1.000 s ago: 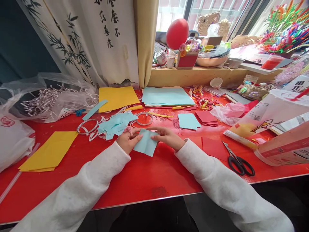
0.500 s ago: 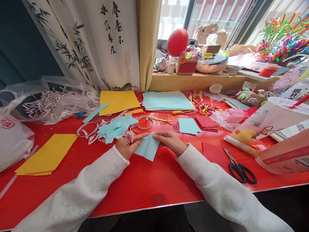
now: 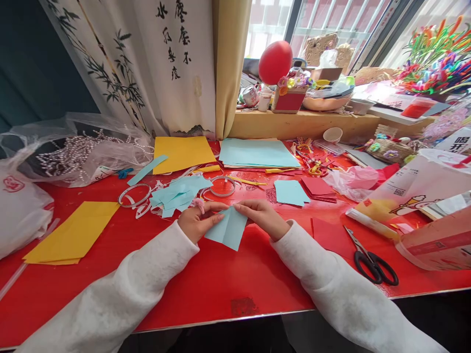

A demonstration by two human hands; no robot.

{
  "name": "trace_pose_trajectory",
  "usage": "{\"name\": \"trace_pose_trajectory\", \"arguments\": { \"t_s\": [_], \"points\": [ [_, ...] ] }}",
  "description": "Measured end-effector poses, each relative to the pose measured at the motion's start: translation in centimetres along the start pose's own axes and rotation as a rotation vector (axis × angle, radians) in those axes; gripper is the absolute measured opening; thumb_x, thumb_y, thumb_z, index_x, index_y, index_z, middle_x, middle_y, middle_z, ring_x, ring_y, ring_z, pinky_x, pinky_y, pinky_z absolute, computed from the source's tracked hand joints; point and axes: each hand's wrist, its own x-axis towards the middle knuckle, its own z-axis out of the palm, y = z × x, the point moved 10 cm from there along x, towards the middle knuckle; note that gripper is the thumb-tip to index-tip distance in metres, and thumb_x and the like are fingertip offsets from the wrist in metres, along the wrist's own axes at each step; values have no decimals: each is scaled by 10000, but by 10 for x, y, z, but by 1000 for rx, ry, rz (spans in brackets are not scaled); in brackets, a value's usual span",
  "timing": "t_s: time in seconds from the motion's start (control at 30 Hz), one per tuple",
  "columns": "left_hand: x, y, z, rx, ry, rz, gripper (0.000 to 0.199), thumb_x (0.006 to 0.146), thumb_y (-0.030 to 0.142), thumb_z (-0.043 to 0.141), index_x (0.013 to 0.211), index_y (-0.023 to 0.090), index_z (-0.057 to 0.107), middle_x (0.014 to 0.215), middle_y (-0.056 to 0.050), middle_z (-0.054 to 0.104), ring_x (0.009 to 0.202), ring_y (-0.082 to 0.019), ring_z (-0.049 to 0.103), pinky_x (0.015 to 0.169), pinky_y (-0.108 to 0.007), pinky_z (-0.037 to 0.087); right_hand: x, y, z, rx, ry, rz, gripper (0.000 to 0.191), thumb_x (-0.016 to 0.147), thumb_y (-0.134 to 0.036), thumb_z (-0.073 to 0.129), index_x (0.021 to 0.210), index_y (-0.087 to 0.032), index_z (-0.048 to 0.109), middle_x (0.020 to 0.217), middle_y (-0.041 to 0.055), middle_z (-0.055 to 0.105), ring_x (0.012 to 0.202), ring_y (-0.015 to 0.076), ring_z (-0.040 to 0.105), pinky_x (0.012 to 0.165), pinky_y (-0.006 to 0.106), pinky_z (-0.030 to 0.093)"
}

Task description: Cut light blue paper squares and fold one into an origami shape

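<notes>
A small light blue sheet of paper [image 3: 228,229] with creases down its middle is held up over the red table. My left hand [image 3: 200,219] pinches its upper left part between thumb and fingers, and a pink ring shows on that hand. The upper right corner is gripped by the thumb and index finger of my right hand [image 3: 263,218]. Just behind my left hand lie light blue paper scraps [image 3: 179,192]. A small stack of light blue squares [image 3: 290,191] sits beyond my right hand.
On the red table [image 3: 206,289], black-handled scissors [image 3: 371,262] lie at the right near large paper cups [image 3: 437,240]. Yellow sheets [image 3: 73,233] are at the left. Light blue sheets [image 3: 257,153], metal rings [image 3: 134,195] and red squares [image 3: 318,189] lie farther back.
The blue paper has tilted a little, its lower edge now further down and right. Both hands keep their hold, and the view has shifted slightly.
</notes>
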Motion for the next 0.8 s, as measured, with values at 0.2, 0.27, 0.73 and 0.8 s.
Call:
{"name": "trace_pose_trajectory", "arguments": {
  "t_s": [0.2,0.27,0.73,0.8],
  "points": [
    [-3,11,4,154,-22,148,227,720,329,584,884,201,675,943,-49,668,917,-195,592,824,-311,458,-1,-2,3,-113,15,-27,355,732,-476,537,630,-136,520,544,-36,432,510,70,448,504,220,395],
    [-4,17,6,170,-31,206,169,725,287,575,815,193,683,933,-48,668,931,-185,586,862,-309,441,-1,-1,3,-141,16,-26,348,721,-465,552,619,-135,510,536,-41,411,501,65,415,494,214,368],
    [1,-14,11,109,-96,-137,431,693,549,525,879,189,672,863,-37,671,906,-210,570,788,-307,411,-2,-12,6,-416,-6,-209,298,802,-404,469,768,-127,572,651,5,473,600,96,402,542,229,337],
    [1,-15,16,39,-137,-152,401,665,510,583,881,184,670,867,-30,676,886,-195,572,765,-284,414,-3,-14,7,-433,-10,-233,288,810,-393,462,775,-129,571,662,10,485,610,99,410,549,228,344]
  ]
}}
